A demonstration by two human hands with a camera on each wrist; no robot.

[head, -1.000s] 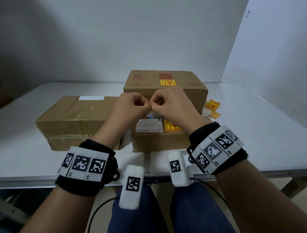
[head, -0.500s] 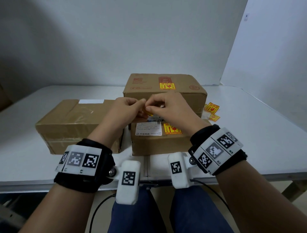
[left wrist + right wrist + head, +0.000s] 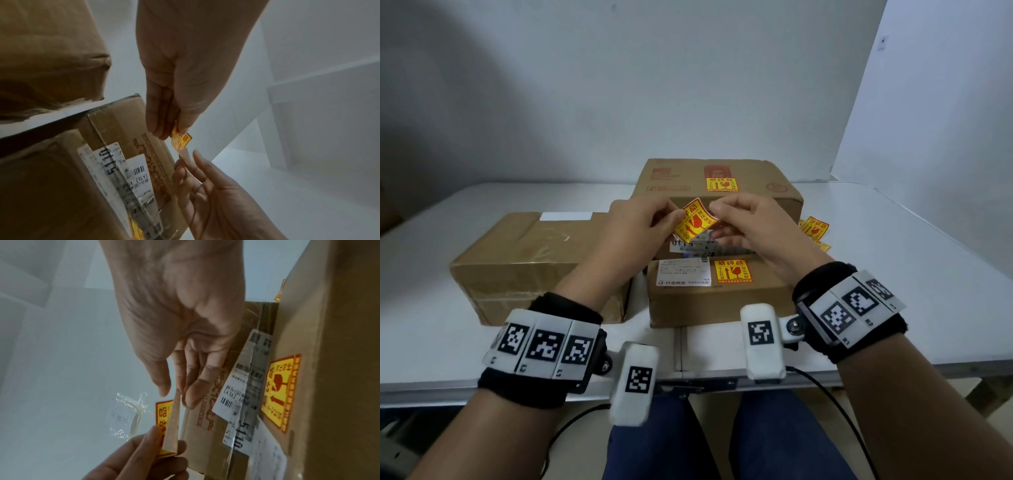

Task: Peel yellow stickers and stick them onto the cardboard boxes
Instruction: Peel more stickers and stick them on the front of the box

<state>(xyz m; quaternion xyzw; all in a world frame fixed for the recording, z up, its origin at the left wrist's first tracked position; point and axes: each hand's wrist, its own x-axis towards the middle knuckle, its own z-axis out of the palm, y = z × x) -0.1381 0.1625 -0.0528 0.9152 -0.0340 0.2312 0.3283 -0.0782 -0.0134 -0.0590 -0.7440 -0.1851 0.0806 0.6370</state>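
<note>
Above the boxes, a yellow sticker (image 3: 693, 222) with red print is held between both hands. My left hand (image 3: 675, 216) pinches its left edge, and in the left wrist view the sticker (image 3: 181, 138) shows below those fingertips. My right hand (image 3: 717, 215) pinches the backing paper (image 3: 172, 418) at the sticker's right corner, where it is partly pulled away. Three cardboard boxes stand on the table: a plain left box (image 3: 527, 260), a back box (image 3: 756, 185) and a small front box (image 3: 715, 301). The back and front boxes each bear a yellow sticker (image 3: 722, 184) (image 3: 732, 271).
Loose yellow stickers (image 3: 814, 228) lie on the white table (image 3: 893, 274) to the right of the boxes. A white shipping label (image 3: 683, 272) covers part of the front box. A crumpled clear wrapper (image 3: 131, 415) lies on the table. Walls stand behind and at the right.
Both hands were knuckle to knuckle over a hidden sticker. They have since spread a little, and the yellow sticker now shows between them with its backing coming away.
</note>
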